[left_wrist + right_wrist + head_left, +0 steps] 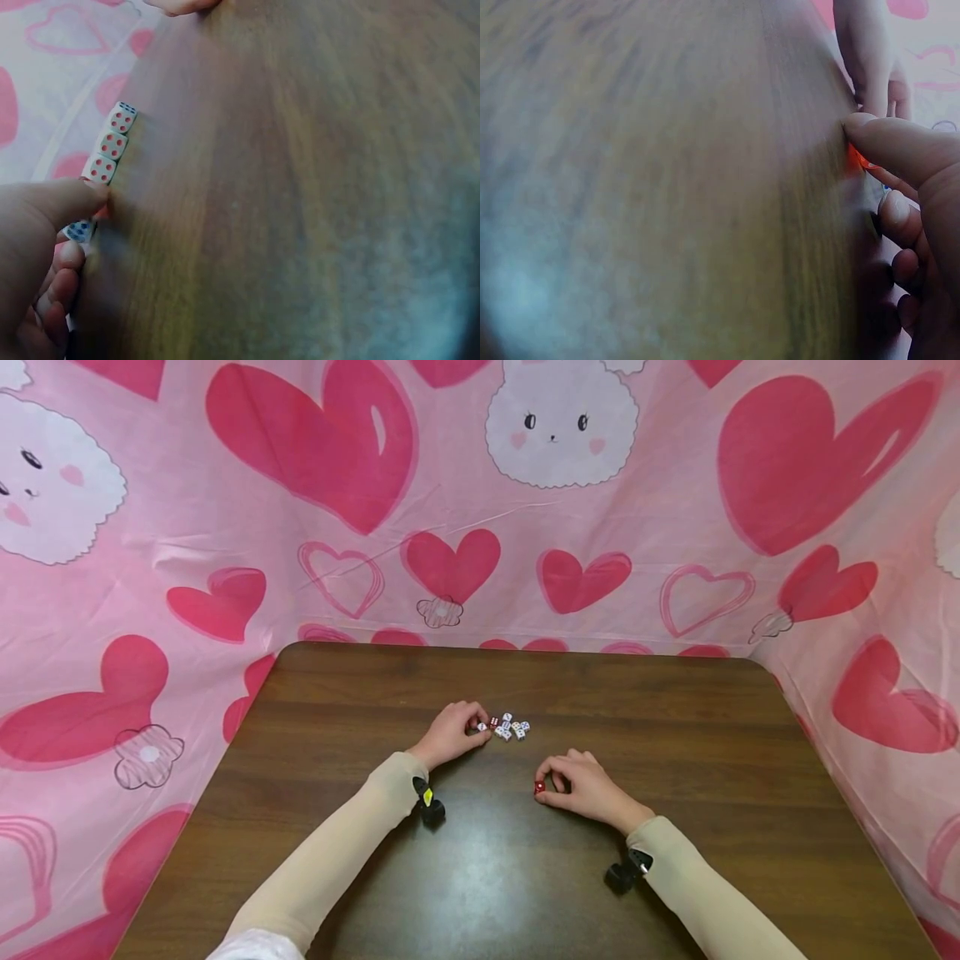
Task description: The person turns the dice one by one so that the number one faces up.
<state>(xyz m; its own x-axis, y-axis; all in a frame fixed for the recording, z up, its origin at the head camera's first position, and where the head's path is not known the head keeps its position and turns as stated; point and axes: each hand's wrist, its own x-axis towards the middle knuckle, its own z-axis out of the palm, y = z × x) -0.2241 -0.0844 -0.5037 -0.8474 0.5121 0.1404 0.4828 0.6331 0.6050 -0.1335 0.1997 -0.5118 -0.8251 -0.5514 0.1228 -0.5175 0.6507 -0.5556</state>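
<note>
Near the middle of the table, my left hand point(452, 735) has its thumb and forefinger around a white die point(482, 727) at the left end of a cluster of dice. Blue pips show on that die point(78, 230) under my thumb in the left wrist view. A red die point(493, 722) lies right beside it, and several white dice point(507, 727) sit close together to its right. Nearer to me and to the right, my right hand point(585, 785) pinches another red die point(539, 787) between thumb and forefinger, low over the table. My right thumb partly hides it in the right wrist view.
The brown wooden table point(720, 727) has rounded far corners. A pink cloth point(465, 510) with hearts and white faces hangs behind it and on both sides. Each wrist carries a small black camera point(432, 812).
</note>
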